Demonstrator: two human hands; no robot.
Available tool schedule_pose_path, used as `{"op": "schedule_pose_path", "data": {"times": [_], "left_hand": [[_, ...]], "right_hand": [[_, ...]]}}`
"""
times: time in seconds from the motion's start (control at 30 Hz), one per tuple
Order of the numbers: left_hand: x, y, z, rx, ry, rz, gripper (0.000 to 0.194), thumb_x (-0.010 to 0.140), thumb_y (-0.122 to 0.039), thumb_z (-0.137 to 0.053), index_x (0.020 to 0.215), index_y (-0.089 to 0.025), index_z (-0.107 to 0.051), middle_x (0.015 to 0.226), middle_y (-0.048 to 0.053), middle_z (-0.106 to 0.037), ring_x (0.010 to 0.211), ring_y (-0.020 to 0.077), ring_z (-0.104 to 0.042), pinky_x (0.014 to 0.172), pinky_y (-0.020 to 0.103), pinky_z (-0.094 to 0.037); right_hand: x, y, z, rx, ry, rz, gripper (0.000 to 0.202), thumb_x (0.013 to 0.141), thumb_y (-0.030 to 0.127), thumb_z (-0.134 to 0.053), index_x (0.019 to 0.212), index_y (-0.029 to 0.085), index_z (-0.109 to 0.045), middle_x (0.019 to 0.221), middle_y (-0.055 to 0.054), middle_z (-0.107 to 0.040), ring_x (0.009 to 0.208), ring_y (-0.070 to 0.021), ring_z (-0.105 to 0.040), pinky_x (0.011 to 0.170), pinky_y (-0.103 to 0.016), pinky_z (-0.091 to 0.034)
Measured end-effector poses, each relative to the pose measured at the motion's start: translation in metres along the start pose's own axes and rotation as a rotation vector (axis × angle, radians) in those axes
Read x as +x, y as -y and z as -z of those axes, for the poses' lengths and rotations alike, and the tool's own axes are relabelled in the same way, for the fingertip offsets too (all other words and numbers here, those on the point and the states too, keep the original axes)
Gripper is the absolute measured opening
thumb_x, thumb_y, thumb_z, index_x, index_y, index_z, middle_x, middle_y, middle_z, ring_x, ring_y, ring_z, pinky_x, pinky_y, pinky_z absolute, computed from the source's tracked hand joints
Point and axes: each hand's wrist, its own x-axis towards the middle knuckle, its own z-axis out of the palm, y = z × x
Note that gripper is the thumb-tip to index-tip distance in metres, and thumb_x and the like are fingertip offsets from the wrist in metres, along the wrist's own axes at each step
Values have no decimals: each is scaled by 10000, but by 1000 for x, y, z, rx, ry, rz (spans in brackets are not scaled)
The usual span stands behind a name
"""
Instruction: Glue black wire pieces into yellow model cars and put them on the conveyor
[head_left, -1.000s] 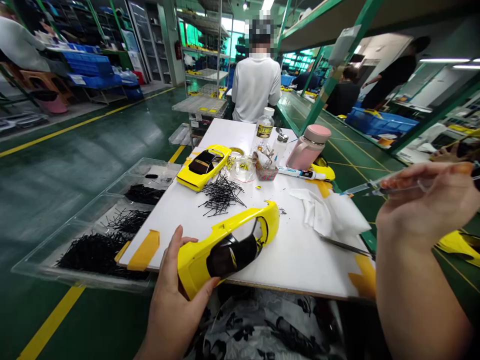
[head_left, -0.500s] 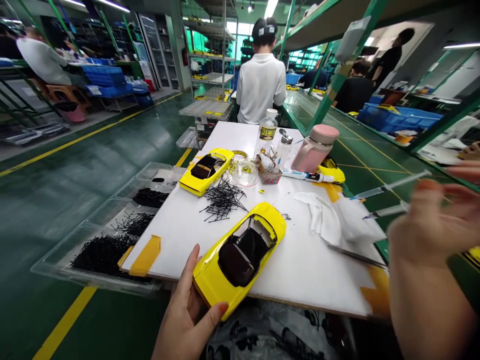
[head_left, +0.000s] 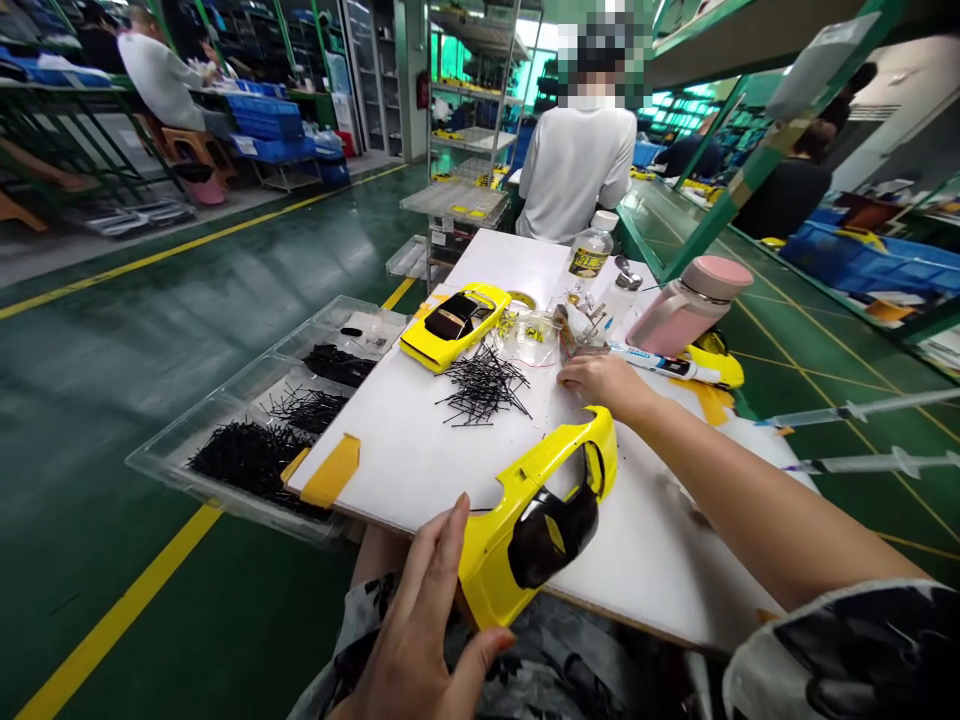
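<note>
R hand (head_left: 604, 385) has swung from right of the yellow toy-car body (head_left: 544, 530) to just beyond its far end, fingers bent, can't tell if pinching. Body's tilted now, near end in L hand (head_left: 427, 620), btwn thumb & fingers; black pins (head_left: 484, 390) beyond it, left.

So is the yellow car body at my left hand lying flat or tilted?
Tilted: your left hand holds the yellow car body with one flank tipped up into view.

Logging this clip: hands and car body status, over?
Left hand holds yellow car body, tilted. Right hand near small box, grip unclear. Black pins lie nearby.
</note>
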Motion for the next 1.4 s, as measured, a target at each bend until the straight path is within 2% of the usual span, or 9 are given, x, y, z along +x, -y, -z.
{"op": "schedule_pose_path", "data": {"times": [0.17, 0.27, 0.37, 0.47, 0.6, 0.7, 0.87, 1.13, 1.4], "left_hand": [[4, -9, 2, 27, 13, -71, 827, 898, -111, -627, 1641, -157, -268, 1495, 206, -518, 1387, 300, -568, 1100, 350, -538], [5, -13, 3, 41, 11, -92, 790, 900, -101, -611, 1625, -127, -298, 1464, 210, -530, 1382, 281, -567, 1097, 320, -532], [5, -16, 1, 48, -3, -149, 763, 895, -66, -591, 1610, -107, -326, 1423, 211, -550, 1362, 261, -576, 1103, 303, -520], [5, -19, -1, 69, -35, -192, 756, 886, -32, -577, 1602, -97, -343, 1396, 209, -562, 1356, 252, -574, 1113, 301, -509], [4, -23, -2, 101, 5, -187, 792, 888, -30, -589, 1618, -91, -290, 1419, 211, -553, 1380, 245, -558, 1128, 293, -493], [2, -23, -2, 107, 16, -148, 784, 908, -40, -561, 1630, -110, -261, 1443, 198, -541, 1386, 226, -554, 1131, 277, -483], [1, -19, -8, 88, -36, -220, 738, 927, -41, -525, 1623, -87, -286, 1427, 194, -548, 1386, 218, -545, 1138, 258, -468], [2, -19, -10, 92, -67, -238, 684, 950, -44, -490, 1610, -70, -315, 1425, 178, -539, 1406, 183, -511, 1177, 224, -397], [0, -20, -9, 91, -54, -215, 725, 905, -32, -528, 1602, -79, -335, 1421, 182, -549, 1379, 200, -544, 1149, 230, -443]], "right_hand": [[-13, 9, 23, 96, -137, -168, 314, 911, 140, -498, 998, 144, -800, 1021, -146, -775, 831, -232, -709, 756, -341, -540], [-28, 37, 51, 471, -225, -306, 239, 921, 293, -611, 994, 155, -792, 892, -108, -775, 737, -205, -711, 691, -328, -581], [-42, 77, 76, 1003, -57, -351, 251, 764, 404, -831, 849, 172, -785, 770, -66, -758, 688, -181, -696, 631, -284, -564], [-48, 109, 86, 1176, 198, -309, 285, 712, 417, -871, 796, 167, -763, 713, -44, -734, 622, -147, -641, 570, -250, -500], [-47, 127, 89, 1096, 386, -305, 250, 780, 397, -802, 786, 157, -732, 737, -26, -701, 662, -136, -603, 610, -248, -468], [-46, 128, 92, 992, 395, -259, 195, 832, 360, -735, 792, 172, -707, 810, -22, -690, 767, -155, -613, 675, -259, -461], [-46, 129, 91, 918, 422, -243, 194, 877, 379, -676, 851, 190, -712, 923, -41, -740, 954, -215, -655, 782, -294, -470], [-44, 124, 90, 842, 248, -228, 190, 862, 368, -682, 833, 193, -752, 842, -22, -761, 780, -166, -660, 706, -275, -474], [-42, 117, 89, 934, 277, -276, 186, 846, 358, -707, 903, 196, -776, 851, -39, -779, 797, -176, -710, 735, -277, -530]]}}
